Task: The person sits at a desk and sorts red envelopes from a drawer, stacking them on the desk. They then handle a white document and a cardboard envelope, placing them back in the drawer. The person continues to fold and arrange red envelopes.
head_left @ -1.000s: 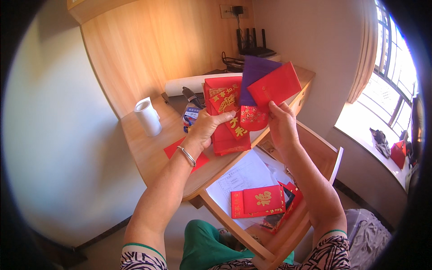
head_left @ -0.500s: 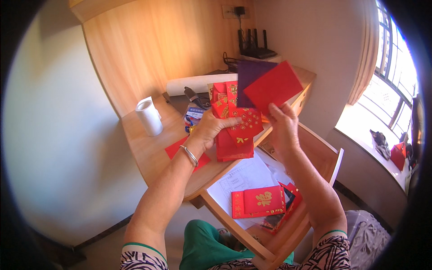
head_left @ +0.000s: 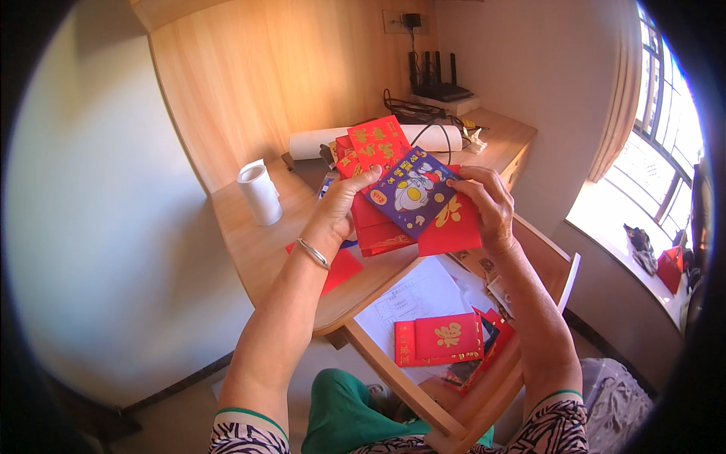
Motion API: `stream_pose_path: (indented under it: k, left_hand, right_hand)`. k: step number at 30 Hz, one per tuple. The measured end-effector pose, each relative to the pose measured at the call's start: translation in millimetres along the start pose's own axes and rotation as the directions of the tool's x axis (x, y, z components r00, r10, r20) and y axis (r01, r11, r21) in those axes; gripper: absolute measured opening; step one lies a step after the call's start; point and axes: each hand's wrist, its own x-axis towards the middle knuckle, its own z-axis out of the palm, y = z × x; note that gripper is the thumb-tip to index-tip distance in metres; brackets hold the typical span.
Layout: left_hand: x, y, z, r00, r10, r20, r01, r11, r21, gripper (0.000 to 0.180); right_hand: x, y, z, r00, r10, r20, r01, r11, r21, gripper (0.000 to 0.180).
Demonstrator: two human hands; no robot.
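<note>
My left hand, a silver bangle at its wrist, is closed on a fanned bundle of red envelopes printed in gold, its thumb on top. A dark blue envelope with cartoon figures lies across the bundle. My right hand pinches the blue envelope's right corner and a red envelope with a gold character behind it. Below, an open wooden drawer holds more red envelopes on white papers. One plain red envelope lies on the desk by my left wrist.
On the wooden desk stand a white paper roll and, in the back corner, a black router with cables. A long white roll lies behind my hands. A bright window with a sill is at the right.
My right hand has brought the blue and red envelopes down and left onto the bundle. The blue one now shows its cartoon side, and the red one a gold character.
</note>
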Motion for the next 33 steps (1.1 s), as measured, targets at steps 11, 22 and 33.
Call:
stream_pose_path:
  k: [11,22,33]
  left_hand:
    - [-10,3,15,0.999,-0.012,0.051,0.006,0.991,0.135,0.044]
    - [-6,1,10,0.99,0.129,-0.06,-0.119,0.982,0.15,0.037]
    - [-5,-1,14,0.936,0.29,-0.202,-0.269,0.955,0.123,0.027]
  right_hand:
    - [3,0,-6,1.0,-0.023,0.014,0.023,0.999,-0.032,0.045]
    - [1,2,-10,0.99,0.138,-0.023,-0.137,0.99,0.02,0.041]
    - [4,13,-3,0.529,0.694,0.489,-0.736,0.089,0.671,0.02]
